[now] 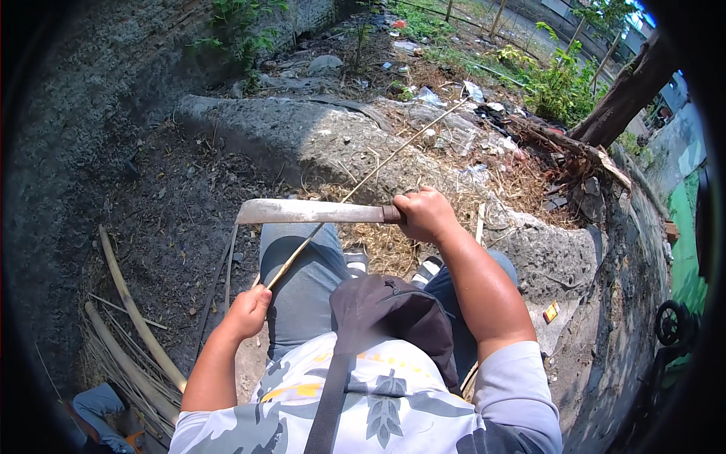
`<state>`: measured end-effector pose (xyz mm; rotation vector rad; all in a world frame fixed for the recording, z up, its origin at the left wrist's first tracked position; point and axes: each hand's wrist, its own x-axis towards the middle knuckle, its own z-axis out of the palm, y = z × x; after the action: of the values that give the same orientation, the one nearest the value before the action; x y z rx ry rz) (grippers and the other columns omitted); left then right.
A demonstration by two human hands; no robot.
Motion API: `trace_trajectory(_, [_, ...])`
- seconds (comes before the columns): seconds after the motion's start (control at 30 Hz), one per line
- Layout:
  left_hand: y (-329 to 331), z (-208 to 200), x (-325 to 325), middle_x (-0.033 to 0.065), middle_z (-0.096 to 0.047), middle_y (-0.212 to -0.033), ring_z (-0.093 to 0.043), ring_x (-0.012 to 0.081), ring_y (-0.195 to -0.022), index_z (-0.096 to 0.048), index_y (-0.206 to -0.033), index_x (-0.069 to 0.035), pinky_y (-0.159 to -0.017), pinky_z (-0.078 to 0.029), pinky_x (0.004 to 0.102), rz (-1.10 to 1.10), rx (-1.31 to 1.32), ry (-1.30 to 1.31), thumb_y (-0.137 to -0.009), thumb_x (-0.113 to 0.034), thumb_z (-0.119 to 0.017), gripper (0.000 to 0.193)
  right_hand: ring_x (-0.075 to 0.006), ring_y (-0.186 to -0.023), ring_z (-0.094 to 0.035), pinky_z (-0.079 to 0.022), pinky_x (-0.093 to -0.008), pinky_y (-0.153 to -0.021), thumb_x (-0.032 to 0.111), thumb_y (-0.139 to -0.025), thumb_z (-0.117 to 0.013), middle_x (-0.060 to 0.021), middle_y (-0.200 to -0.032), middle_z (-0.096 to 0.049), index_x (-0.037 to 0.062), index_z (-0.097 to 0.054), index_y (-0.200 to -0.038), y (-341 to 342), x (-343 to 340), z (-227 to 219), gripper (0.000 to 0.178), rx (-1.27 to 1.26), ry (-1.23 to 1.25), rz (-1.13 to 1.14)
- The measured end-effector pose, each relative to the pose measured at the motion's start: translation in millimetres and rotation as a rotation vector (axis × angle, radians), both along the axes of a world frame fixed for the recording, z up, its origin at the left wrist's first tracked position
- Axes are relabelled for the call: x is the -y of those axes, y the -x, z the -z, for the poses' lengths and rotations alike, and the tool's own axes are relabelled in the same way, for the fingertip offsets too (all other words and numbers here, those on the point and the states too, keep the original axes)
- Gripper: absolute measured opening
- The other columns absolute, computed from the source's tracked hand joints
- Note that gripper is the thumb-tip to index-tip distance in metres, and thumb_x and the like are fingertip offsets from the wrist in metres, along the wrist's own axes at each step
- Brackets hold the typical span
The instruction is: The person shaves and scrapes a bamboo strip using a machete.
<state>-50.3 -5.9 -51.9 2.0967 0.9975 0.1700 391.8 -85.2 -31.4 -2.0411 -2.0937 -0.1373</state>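
Observation:
My right hand (427, 216) is closed round the handle of a machete (306, 211), whose broad blade points left, level above my knees. A long, thin bamboo strip (393, 156) slants up and away to the right from my left hand (248, 312), which grips its near end. The blade lies across the strip a little beyond my left knee; whether it cuts into it, I cannot tell. Near my left hand, a dark narrow strip (218, 291) runs down beside my leg. A black bag (393, 314) rests at my lap on a shoulder strap.
Bamboo poles (140, 310) and thin strips lie on the ground at left. Another person's leg (102, 408) shows at lower left. A rough concrete ledge (325, 144) crosses ahead, with litter beyond it. At right stand a tree trunk (628, 94) and a black wheel (668, 322).

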Motion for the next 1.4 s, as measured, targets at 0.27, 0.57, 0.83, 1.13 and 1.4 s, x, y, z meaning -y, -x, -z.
trace_trajectory(0.27, [-10, -2, -5, 0.0166, -0.055, -0.071, -0.054, 0.0292, -0.066, -0.051, -0.084, 0.000, -0.064, -0.044, 0.0432, 0.023, -0.062, 0.020, -0.108, -0.048, -0.040, 0.054, -0.0378, -0.086, -0.070, -0.055, -0.0488, -0.078, 0.025, -0.082, -0.074, -0.0161, -0.089, -0.073, 0.0153, -0.072, -0.098, -73, 12, -1, 0.020, -0.458, 0.060, 0.525])
trace_trajectory(0.57, [-6, 9, -10, 0.0116, -0.054, -0.070, -0.052, 0.0243, -0.068, -0.053, -0.085, -0.001, -0.065, -0.045, 0.0401, -0.025, -0.039, 0.090, -0.108, -0.052, -0.039, 0.057, -0.0380, -0.094, -0.069, -0.055, -0.0487, -0.082, 0.018, -0.080, -0.068, -0.0159, -0.095, -0.072, 0.0145, -0.070, -0.098, -48, 12, -28, 0.019, -0.335, 0.141, 0.383])
trace_trajectory(0.83, [-4, 4, -9, 0.0114, -0.055, -0.070, -0.052, 0.0236, -0.067, -0.053, -0.087, -0.001, -0.064, -0.045, 0.0407, -0.019, -0.026, 0.074, -0.108, -0.047, -0.041, 0.052, -0.0308, -0.080, -0.071, -0.053, -0.0422, -0.080, 0.020, -0.077, -0.071, -0.0101, -0.080, -0.071, 0.0130, -0.066, -0.084, -34, 4, -22, 0.012, -0.016, 0.021, 0.101])
trace_trajectory(1.13, [-22, -10, -7, 0.0211, -0.057, -0.072, -0.055, 0.0386, -0.066, -0.052, -0.085, 0.000, -0.063, -0.044, 0.0455, -0.013, -0.106, 0.010, -0.108, -0.042, -0.044, 0.048, -0.0359, -0.092, -0.070, -0.055, -0.0494, -0.082, 0.021, -0.083, -0.067, -0.0152, -0.095, -0.073, 0.0141, -0.069, -0.099, -59, 11, -18, 0.018, -0.184, 0.136, 0.603])
trace_trajectory(1.4, [-22, -12, -5, 0.0181, -0.055, -0.069, -0.054, 0.0331, -0.063, -0.051, -0.084, -0.001, -0.061, -0.043, 0.0438, -0.012, -0.081, -0.010, -0.108, -0.045, -0.044, 0.051, -0.0330, -0.081, -0.071, -0.054, -0.0443, -0.075, 0.019, -0.073, -0.072, -0.0112, -0.078, -0.070, 0.0132, -0.065, -0.084, -20, 1, -12, 0.014, -0.028, 0.060, 0.047])
